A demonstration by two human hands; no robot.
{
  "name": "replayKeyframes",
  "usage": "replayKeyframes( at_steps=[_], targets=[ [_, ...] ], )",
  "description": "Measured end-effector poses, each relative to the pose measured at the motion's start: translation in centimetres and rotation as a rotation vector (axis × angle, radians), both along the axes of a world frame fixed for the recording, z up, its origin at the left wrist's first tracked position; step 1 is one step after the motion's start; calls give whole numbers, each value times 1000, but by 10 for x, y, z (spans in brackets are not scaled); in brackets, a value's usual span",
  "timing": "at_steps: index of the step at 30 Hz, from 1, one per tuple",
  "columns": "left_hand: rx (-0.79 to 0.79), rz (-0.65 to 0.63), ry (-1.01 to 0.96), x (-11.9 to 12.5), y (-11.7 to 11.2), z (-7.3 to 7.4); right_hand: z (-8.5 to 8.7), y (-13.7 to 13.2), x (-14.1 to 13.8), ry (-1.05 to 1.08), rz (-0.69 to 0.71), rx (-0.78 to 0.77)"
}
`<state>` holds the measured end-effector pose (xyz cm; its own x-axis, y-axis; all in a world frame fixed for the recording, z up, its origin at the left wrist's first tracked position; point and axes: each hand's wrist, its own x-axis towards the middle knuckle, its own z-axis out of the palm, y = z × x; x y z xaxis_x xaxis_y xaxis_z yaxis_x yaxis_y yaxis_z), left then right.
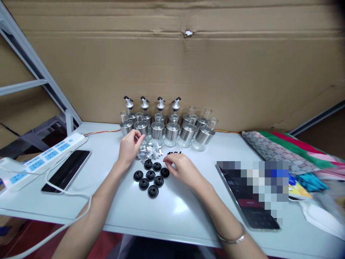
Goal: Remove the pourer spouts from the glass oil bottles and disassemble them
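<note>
My left hand reaches to the heap of small silver and clear spout parts, its fingers curled in a pinch at the heap's left edge. My right hand rests on the white table, fingers bent, fingertips next to the black round caps and a row of tiny black pieces. What either hand holds is too small to make out. Behind stand glass bottles with steel collars, some topped with pour spouts.
A white power strip and a dark phone lie at the left, with a white cable. A tablet lies at the right beside coloured cloth bags. A cardboard wall backs the table.
</note>
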<state>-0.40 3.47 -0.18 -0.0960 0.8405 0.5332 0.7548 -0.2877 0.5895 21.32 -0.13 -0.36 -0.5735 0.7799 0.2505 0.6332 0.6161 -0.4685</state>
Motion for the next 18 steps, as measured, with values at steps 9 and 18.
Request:
replayKeyframes(
  at_steps=[9,18],
  targets=[
    [-248,-30,140,-3,2,-8,1,-2,0,122,-16,-236],
    [-281,-130,189,7,2,-19,8,4,-3,169,-36,-242]
  ],
)
